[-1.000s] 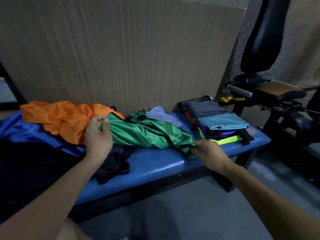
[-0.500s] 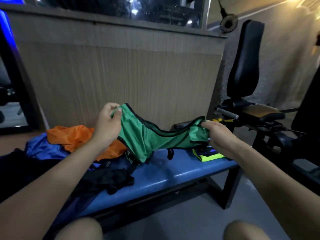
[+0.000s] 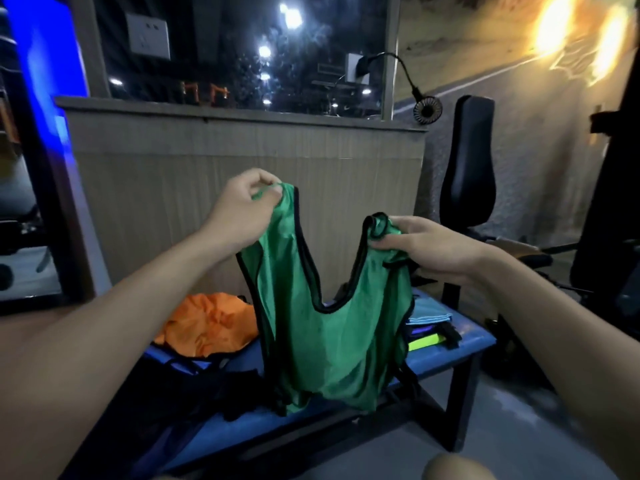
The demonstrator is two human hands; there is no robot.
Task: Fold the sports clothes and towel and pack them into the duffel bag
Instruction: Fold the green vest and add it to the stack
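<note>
Green vest [image 3: 332,327] hangs mid-frame over the blue bench [image 3: 460,344]. Left hand [image 3: 242,209] pinches one strap at 11 o'clock, right hand [image 3: 426,247] pinches the other at 2. Best next: level both straps, pull taut, lay flat on bench, fold w/ edges matched. Folded stack [image 3: 429,327] sits at 4 o'clock; duffel not identifiable.

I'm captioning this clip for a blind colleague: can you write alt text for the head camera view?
A person holds up a green sports vest by its two shoulder straps, the left hand pinching one strap and the right hand gripping the other, above a blue bench. On the bench lie a crumpled orange garment and a stack of folded clothes.
</note>
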